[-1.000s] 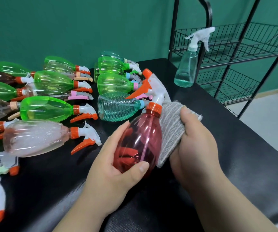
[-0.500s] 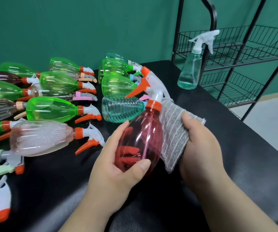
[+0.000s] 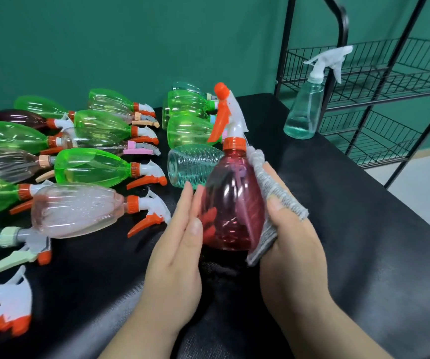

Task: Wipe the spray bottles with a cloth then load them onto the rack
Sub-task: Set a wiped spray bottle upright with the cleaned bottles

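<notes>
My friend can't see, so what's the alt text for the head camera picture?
A left hand steadies an upright red spray bottle while the right hand holds a grey cloth against it. Many bottles lie on the black table at left; a wire rack stands at right.

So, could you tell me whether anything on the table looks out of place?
Only one thing: the clear bottle stands upright at the table's far corner beside the rack, while the others, bar the red bottle held against the cloth, lie on their sides. Nothing looks spilled or broken.

black table (image 3: pixel 364 229) bears spray bottles (image 3: pixel 92 165)
</notes>
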